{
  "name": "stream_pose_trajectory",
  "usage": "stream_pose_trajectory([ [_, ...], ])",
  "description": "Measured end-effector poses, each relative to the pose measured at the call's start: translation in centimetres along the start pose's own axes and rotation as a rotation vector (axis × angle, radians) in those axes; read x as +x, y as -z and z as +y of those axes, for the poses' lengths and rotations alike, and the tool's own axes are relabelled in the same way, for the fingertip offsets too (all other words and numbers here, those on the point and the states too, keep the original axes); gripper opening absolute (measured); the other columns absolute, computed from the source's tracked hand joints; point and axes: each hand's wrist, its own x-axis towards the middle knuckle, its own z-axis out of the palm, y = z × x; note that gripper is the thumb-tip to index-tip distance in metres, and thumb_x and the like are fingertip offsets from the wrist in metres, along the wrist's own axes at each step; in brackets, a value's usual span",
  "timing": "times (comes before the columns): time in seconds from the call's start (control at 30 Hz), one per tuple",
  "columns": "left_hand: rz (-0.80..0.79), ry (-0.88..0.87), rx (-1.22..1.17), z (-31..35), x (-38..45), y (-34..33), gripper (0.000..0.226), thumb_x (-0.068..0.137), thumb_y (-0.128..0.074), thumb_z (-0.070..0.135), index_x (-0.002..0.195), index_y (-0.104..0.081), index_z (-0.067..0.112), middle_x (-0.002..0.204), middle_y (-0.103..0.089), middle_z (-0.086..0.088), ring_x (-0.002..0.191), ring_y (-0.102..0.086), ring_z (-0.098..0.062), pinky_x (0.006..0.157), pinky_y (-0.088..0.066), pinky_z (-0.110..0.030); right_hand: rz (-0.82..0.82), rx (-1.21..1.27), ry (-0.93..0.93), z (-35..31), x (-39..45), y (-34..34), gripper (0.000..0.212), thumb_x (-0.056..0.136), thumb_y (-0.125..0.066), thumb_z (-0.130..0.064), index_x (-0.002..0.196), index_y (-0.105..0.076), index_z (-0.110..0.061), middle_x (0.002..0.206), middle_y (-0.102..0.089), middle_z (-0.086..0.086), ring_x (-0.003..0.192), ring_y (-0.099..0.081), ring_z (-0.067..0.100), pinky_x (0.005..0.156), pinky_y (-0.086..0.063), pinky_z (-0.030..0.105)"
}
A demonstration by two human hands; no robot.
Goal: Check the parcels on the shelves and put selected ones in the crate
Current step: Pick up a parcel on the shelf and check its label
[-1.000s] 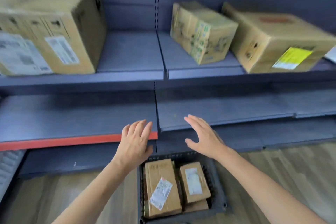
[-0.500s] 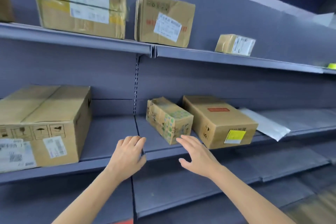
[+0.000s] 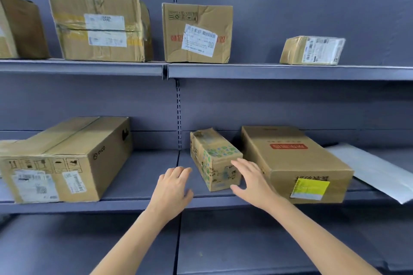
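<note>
Left hand (image 3: 171, 187), right hand (image 3: 251, 182) (fingers extended) forward

Bright, even light; slight blur, edges warped.

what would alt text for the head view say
Two open hands, left hand and right hand, reach toward a small printed parcel on the middle shelf; other cardboard boxes stand on that shelf and the one above.
</note>
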Motion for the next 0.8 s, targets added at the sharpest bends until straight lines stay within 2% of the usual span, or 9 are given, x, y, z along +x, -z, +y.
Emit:
stream_pose_trajectory([
  [0.1, -0.034, 0.057, -0.003, 1.3, -0.3, -0.5, 0.042, 0.064, -0.062, 0.022, 0.105, -0.062, 0.012, 0.095, -0.066, -0.002, 0.082, -0.065, -0.027, 0.061, -0.051, -0.034, -0.021, 0.005, -0.007, 1.5, 0.4, 0.0, 0.067, 0.088, -0.057, -0.035, 0.145, -0.025, -0.022, 0.154, -0.018, -0.003, 0.141, -0.013, 0.015, 0.113, -0.018, 0.031],
  [0.2, -0.082, 0.106, -0.013, 2.6, 0.1, -0.3, 0.043, 0.083, -0.054, 0.019, 0.125, -0.050, 0.014, 0.123, -0.056, -0.001, 0.111, -0.053, -0.027, 0.086, -0.043, -0.035, -0.034, 0.010, -0.018, 2.5, 0.9, 0.0, 0.069, 0.087, -0.058, -0.037, 0.146, -0.025, -0.021, 0.155, -0.017, -0.003, 0.141, -0.013, 0.017, 0.113, -0.017, 0.032],
  [0.27, -0.093, 0.117, 0.001, 2.8, 0.6, -0.5, 0.045, 0.090, -0.046, 0.022, 0.134, -0.040, 0.015, 0.135, -0.045, 0.000, 0.122, -0.041, -0.025, 0.094, -0.035, -0.032, -0.033, 0.016, -0.026, 2.7, 1.3, -0.2, 0.072, 0.086, -0.059, -0.038, 0.146, -0.024, -0.020, 0.155, -0.018, -0.001, 0.141, -0.016, 0.019, 0.113, -0.018, 0.033],
  [0.43, -0.095, 0.100, -0.049, 2.4, 4.3, -0.6, 0.057, 0.081, -0.038, 0.031, 0.134, -0.041, 0.012, 0.134, -0.047, -0.005, 0.119, -0.043, -0.029, 0.092, -0.037, -0.036, 0.031, 0.113, -0.115, 2.6, 2.9, 0.2, 0.081, 0.083, -0.064, -0.039, 0.147, -0.018, -0.019, 0.154, -0.020, -0.001, 0.140, -0.021, 0.019, 0.113, -0.024, 0.036],
  [0.5, -0.090, 0.106, -0.059, 2.2, 6.4, -1.1, 0.057, 0.085, -0.045, 0.034, 0.137, -0.036, 0.014, 0.135, -0.044, -0.003, 0.121, -0.041, -0.027, 0.095, -0.035, -0.035, 0.031, 0.142, -0.165, 2.9, 4.1, 0.2, 0.086, 0.082, -0.066, -0.039, 0.147, -0.015, -0.019, 0.154, -0.019, -0.001, 0.141, -0.020, 0.019, 0.113, -0.024, 0.036],
  [0.67, -0.182, 0.199, -0.156, 1.3, 10.0, -3.9, 0.068, 0.083, -0.056, 0.041, 0.139, -0.028, 0.015, 0.138, -0.036, -0.002, 0.124, -0.035, -0.025, 0.098, -0.037, -0.036, -0.027, 0.184, -0.297, 3.8, 7.2, 0.0, 0.097, 0.079, -0.071, -0.032, 0.149, -0.006, -0.015, 0.156, -0.014, 0.005, 0.143, -0.015, 0.024, 0.114, -0.020, 0.037],
  [0.8, -0.273, 0.308, -0.293, 0.8, 11.0, -5.9, 0.074, 0.083, -0.057, 0.037, 0.143, -0.021, 0.012, 0.140, -0.032, -0.006, 0.125, -0.033, -0.027, 0.101, -0.035, -0.035, -0.105, 0.251, -0.392, 4.2, 9.1, -0.7, 0.104, 0.076, -0.075, -0.028, 0.149, -0.003, -0.012, 0.154, -0.020, 0.009, 0.140, -0.023, 0.025, 0.112, -0.027, 0.036],
])
